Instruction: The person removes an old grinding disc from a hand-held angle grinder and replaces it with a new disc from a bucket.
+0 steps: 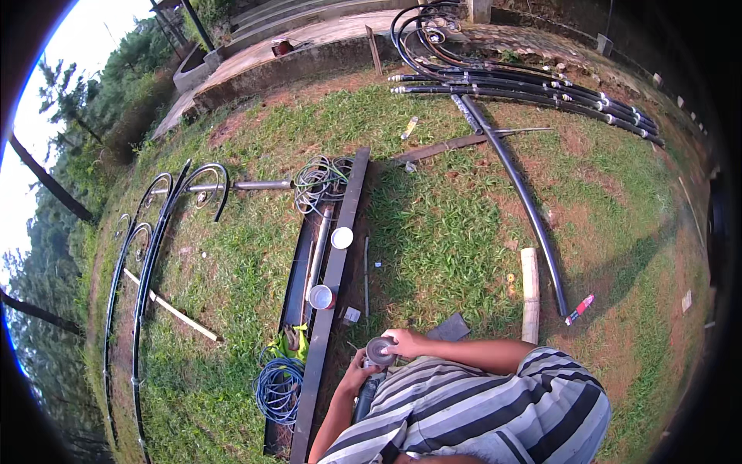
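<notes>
Just in front of my striped shirt, an angle grinder [366, 396] is held close to my body, its round disc [379, 347] facing up. My left hand [355, 376] grips the tool near its head, below the disc. The fingers of my right hand [404, 343] rest on the disc from the other side. To the left of the hands runs a long dark metal beam [331, 310]. An open can [320, 297] with pale contents stands at this beam, and a white round lid [342, 238] lies farther up it.
A blue cable coil [279, 390] and yellow-green cloth [297, 343] lie left of the beam. A grey cable coil [316, 188] sits at its far end. Right are a pale post [530, 293] and long black pipe [516, 185]. Bent black frames [139, 301] lie far left.
</notes>
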Motion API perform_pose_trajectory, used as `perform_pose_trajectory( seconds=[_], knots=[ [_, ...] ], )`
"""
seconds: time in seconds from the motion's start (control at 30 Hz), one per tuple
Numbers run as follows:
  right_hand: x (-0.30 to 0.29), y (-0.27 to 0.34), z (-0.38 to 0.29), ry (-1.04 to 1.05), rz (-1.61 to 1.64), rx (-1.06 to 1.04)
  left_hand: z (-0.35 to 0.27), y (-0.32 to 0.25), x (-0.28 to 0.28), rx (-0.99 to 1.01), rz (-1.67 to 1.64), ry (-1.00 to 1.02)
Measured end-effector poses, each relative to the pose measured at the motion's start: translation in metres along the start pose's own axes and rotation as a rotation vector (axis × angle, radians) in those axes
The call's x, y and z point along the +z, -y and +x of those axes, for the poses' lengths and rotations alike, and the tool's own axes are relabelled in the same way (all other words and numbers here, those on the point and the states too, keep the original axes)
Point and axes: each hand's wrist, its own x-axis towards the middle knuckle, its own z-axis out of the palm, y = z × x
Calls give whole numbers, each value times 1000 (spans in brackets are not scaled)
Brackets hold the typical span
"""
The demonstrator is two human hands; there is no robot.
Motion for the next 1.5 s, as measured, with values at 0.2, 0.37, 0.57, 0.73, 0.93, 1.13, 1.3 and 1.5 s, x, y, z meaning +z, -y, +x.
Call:
perform_pose_trajectory(
  seconds=[0.2,0.37,0.57,0.73,0.93,1.13,1.3,1.5],
  knots=[
    [-95,-19,-53,-165,237,340,88,-60,67,-36,352,152],
    [-121,-62,-62,-425,195,284,160,-61,87,-28,307,318],
    [-338,-2,-78,-878,217,135,255,-69,117,-100,318,489],
    [-553,131,-81,-1315,51,-502,318,-136,128,-145,433,506],
    [-612,111,52,-1058,-136,-390,394,-216,124,-61,169,410],
    [-502,-59,179,-668,22,160,455,-308,143,-91,-22,391],
    [-468,-68,187,-612,-55,51,484,-348,158,-252,-123,425],
    [-486,-110,190,-555,2,191,513,-336,171,-260,-46,457]
  ],
)
